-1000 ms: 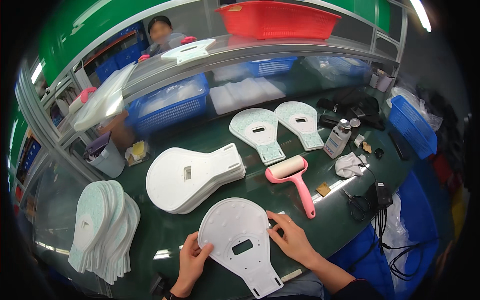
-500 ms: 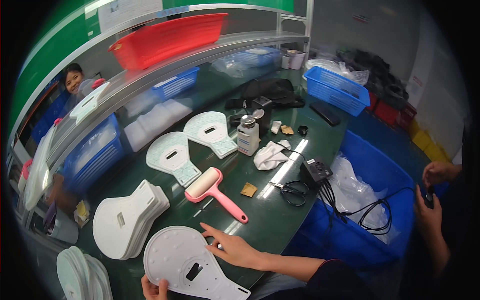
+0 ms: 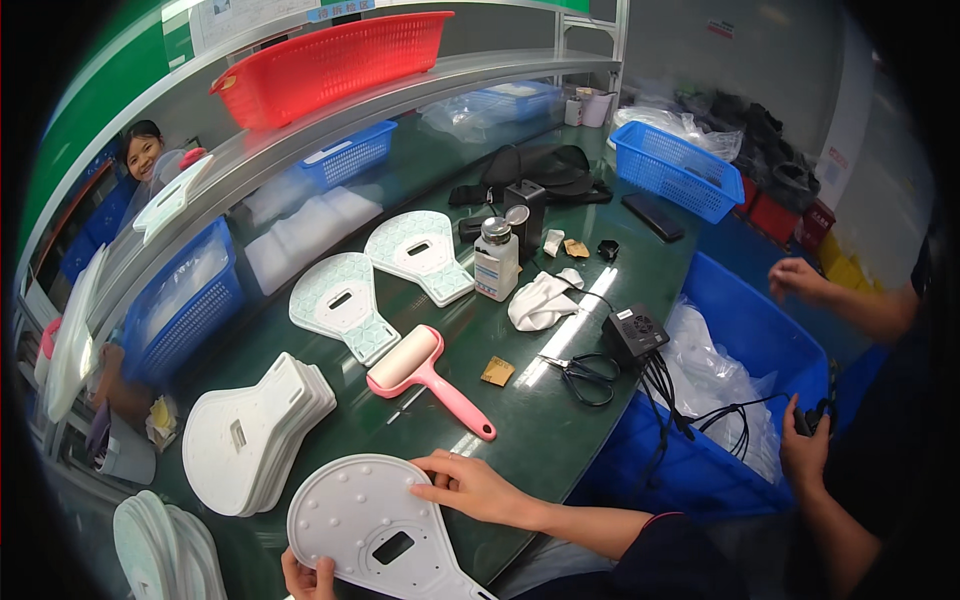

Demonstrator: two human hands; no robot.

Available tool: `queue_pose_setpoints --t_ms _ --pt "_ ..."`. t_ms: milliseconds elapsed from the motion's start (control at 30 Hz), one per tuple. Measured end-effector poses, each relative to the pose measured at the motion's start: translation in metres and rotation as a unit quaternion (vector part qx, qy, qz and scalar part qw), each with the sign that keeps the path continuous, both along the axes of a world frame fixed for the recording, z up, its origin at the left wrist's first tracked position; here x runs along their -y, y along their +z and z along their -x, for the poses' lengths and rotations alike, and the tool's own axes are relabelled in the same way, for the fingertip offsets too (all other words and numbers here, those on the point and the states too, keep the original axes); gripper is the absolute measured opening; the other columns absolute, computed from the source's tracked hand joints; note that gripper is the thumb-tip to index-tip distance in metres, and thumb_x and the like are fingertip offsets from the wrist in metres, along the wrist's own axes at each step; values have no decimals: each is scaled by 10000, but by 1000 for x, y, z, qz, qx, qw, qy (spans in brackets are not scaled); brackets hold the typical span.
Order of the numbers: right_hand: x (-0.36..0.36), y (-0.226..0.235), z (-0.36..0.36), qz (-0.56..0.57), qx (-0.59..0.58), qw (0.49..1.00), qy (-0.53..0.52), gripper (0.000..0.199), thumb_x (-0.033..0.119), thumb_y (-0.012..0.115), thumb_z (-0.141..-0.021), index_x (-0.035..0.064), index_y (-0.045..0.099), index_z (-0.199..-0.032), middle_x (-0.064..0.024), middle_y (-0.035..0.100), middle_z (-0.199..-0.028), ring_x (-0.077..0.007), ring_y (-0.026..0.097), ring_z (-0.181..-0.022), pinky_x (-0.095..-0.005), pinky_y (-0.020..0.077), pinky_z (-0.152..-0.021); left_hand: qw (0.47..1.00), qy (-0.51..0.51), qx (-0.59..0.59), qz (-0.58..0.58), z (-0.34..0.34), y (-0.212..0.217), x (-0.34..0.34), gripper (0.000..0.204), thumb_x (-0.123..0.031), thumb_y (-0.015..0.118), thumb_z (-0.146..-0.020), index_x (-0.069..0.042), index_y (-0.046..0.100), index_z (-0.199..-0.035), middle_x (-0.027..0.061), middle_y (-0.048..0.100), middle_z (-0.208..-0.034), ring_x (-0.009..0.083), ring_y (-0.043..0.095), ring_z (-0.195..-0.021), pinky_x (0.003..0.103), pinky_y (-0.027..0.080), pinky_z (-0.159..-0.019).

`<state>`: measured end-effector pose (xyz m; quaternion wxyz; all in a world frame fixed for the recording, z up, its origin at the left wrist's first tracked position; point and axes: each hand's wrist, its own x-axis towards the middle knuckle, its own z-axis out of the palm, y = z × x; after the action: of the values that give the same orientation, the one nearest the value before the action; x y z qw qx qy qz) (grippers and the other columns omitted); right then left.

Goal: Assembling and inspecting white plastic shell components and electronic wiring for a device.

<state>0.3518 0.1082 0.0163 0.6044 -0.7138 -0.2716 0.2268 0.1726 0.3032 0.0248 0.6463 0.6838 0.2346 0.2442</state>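
Observation:
A white paddle-shaped plastic panel (image 3: 345,520) with round bumps and a rectangular slot is tilted up at the table's near edge. My left hand (image 3: 308,578) grips its lower left rim, thumb on the face. At its upper right rim, my right hand (image 3: 475,488) pinches the edge with thumb and fingers. Just beyond lies a stack of similar white panels (image 3: 240,430), and a pink-handled lint roller (image 3: 430,375) rests to its right. Two panels with pale green patterned faces (image 3: 335,295) lie behind the roller. Another patterned stack (image 3: 165,550) stands at the lower left.
A pump bottle (image 3: 496,265), white cloth (image 3: 542,302), scissors (image 3: 583,378) and black cabled box (image 3: 636,330) occupy the table's right side. Beside it stands a large blue bin (image 3: 720,275) with plastic bags. A co-worker's hand (image 3: 805,440) holds a dark object at right. A shelf (image 3: 500,72) carries a red basket (image 3: 335,70).
My right hand has closed its fingers onto the panel's rim, and the panel has tilted slightly. At right, the co-worker's hands have moved apart.

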Motion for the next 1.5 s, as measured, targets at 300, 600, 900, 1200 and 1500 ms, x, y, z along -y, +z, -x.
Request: queue_pose_setpoints --t_ms 300,600,900,1200,1500 --pt "-2 3 2 -46 -5 999 2 301 230 602 -831 96 591 -1101 -18 532 -799 -66 483 -595 -209 401 -531 1000 8 7 17 -2 -2 -3 385 20 541 -820 43 400 -1178 83 563 -968 116 532 -792 218 424 -677" --pt "0 4 3 -26 -6 1000 -2 299 230 565 -849 85 572 -1110 -52 514 -801 -97 539 -548 -229 413 -505 998 -20 -7 56 -4 4 2 414 38 536 -815 50 390 -1202 120 549 -1057 154 542 -902 251 429 -772" --pt "-2 3 4 -20 1 1000 2 302 243 551 -855 85 566 -1112 -63 505 -814 -109 571 -538 -238 417 -493 998 -20 -4 64 0 1 0 389 29 530 -825 41 399 -1191 113 555 -1050 148 541 -908 250 430 -774" --pt "6 7 -1 -25 -6 1000 -15 286 229 565 -847 74 581 -1087 -61 519 -803 -105 554 -515 -232 412 -483 997 -31 -19 71 -10 2 7 406 15 541 -824 29 399 -1204 97 561 -1039 135 547 -901 237 433 -759" --pt "-2 9 8 -18 26 993 -112 219 68 635 -770 -27 614 -967 -4 489 -709 -42 430 -553 -174 340 -495 981 -136 -69 120 -8 7 -6 571 -35 616 -799 -39 301 -1275 144 540 -1087 174 545 -988 275 460 -828"
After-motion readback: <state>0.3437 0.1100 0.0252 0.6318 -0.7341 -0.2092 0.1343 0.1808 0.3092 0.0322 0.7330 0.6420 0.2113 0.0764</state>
